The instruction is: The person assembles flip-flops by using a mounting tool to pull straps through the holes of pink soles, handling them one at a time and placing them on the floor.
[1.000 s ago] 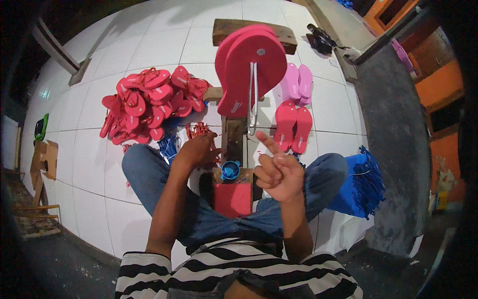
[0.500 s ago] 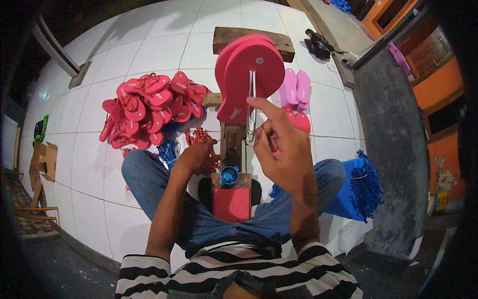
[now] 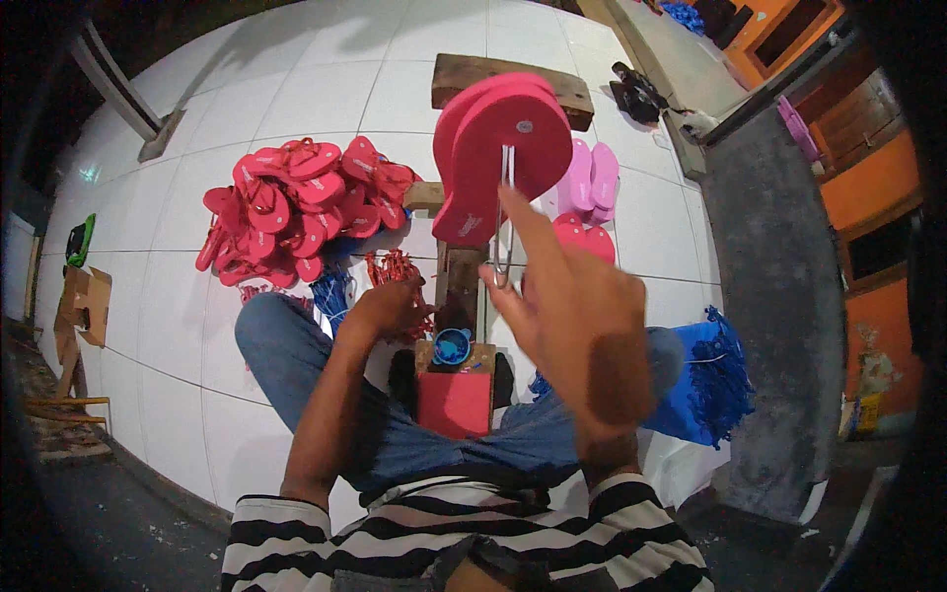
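**Kid:** Looking down, what do I see right in the middle?

**Helper:** You see a red flip-flop sole (image 3: 503,148) standing up on a wooden stand (image 3: 460,286). A thin metal wire tool (image 3: 503,222) hangs down across the front of the sole. The stand sits on the white tile floor (image 3: 326,79), between the person's knees, near the middle of the floor.

**Kid:** What is the right hand doing?

**Helper:** The right hand (image 3: 577,321) is lifted up, close to the camera, so it looks big and a bit blurry. One finger points up toward the sole, and its tip is by the wire tool. The other fingers are curled in. I cannot tell if they pinch the bottom of the wire.

**Kid:** And the left hand?

**Helper:** The left hand (image 3: 390,306) is low, just left of the stand. Its fingers are bent down onto a bunch of red straps (image 3: 395,268) on the floor. It touches them, but I cannot tell if it grips one.

**Kid:** What else is there?

**Helper:** A big pile of red flip-flops (image 3: 291,202) lies toward the left side of the floor. A pair of pink soles (image 3: 592,178) lies to the right of the stand. A small blue cup (image 3: 453,346) sits on the near end of the stand, above a red block (image 3: 455,403). A blue bag (image 3: 705,380) is by the right knee. Black sandals (image 3: 636,94) rest near the far right corner of the floor.
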Available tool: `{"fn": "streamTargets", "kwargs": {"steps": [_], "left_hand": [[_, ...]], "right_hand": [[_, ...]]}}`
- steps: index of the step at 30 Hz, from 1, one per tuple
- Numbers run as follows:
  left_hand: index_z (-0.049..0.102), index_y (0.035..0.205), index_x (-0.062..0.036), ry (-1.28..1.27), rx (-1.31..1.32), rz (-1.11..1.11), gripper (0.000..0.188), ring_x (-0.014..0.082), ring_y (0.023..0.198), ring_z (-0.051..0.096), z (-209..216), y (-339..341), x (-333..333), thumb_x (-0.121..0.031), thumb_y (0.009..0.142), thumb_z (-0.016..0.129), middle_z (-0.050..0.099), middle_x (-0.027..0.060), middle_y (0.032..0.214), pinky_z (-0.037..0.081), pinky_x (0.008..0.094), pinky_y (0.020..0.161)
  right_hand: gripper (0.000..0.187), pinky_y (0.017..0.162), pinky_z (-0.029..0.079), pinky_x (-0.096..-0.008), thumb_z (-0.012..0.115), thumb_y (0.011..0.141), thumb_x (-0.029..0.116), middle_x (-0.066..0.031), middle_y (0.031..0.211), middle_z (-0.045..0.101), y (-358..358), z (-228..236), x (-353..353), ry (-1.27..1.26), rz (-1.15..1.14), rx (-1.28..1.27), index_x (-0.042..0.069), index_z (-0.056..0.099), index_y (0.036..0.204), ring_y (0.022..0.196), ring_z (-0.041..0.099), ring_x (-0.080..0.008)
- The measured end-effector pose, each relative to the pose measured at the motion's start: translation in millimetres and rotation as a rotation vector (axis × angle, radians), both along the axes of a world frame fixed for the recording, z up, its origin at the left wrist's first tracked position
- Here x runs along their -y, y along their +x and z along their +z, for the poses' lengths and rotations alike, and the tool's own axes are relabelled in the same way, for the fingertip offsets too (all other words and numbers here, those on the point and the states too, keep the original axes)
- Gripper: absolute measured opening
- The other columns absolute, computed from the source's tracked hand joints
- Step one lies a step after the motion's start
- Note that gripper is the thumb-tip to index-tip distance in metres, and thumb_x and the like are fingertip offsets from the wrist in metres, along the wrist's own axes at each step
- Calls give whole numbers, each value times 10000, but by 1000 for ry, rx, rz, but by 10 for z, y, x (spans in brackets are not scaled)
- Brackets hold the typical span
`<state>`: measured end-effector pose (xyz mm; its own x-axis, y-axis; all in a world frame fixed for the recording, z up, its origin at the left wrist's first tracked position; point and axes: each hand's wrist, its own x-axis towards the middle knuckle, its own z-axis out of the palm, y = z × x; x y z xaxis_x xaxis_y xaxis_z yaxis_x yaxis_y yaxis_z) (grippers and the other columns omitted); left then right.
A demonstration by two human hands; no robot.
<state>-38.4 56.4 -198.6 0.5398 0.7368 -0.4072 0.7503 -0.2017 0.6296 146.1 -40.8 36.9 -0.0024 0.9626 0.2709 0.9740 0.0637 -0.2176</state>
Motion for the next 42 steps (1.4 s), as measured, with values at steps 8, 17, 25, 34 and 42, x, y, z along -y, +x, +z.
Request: {"fn": "streamTargets", "kwargs": {"steps": [8, 17, 25, 34, 42], "left_hand": [[515, 1209, -77, 15, -140, -84, 455, 274, 854, 666, -359, -134, 1, -346, 860, 631, 671, 143, 974, 530, 392, 723], [520, 1213, -109, 39, -188, -53, 487, 338, 961, 631, -643, -208, 46, -353, 818, 670, 645, 165, 1066, 503, 426, 814], [573, 1066, -79, 262, -371, 193, 514, 366, 868, 647, -842, -378, -149, -442, 714, 668, 662, 189, 916, 512, 474, 739], [504, 1131, -75, 465, -406, 547, 487, 390, 1139, 469, -2006, -191, 42, -352, 756, 646, 472, 176, 1226, 455, 539, 841], [402, 1264, -59, 522, -328, 585, 593, 367, 1205, 388, -1897, 154, -29, -355, 798, 618, 385, 190, 1315, 369, 553, 932]], "right_hand": [[653, 478, 433, -360, 717, 778, 236, -48, 542, 531, 69, -80, 152, 43, 121, -58, 141, 431, 1358, 494, 564, -227], [657, 462, 424, -301, 749, 751, 212, -52, 548, 557, -84, -232, 168, 70, 73, -246, 79, 466, 1329, 460, 537, -172], [258, 592, 401, -201, 577, 893, 207, -34, 865, 536, 206, -1570, -317, 403, -46, -1624, 29, 551, 1077, 692, 487, -67], [442, 1006, 303, -476, 630, 828, 349, -252, 1197, 498, -33, -3840, -338, 38, -267, -580, 49, 573, 1147, 1176, 424, -380], [202, 897, 420, -366, 601, 861, 166, -144, 1039, 565, 235, -3296, 317, -98, -247, -835, 47, 617, 1024, 1024, 544, -292]]}}
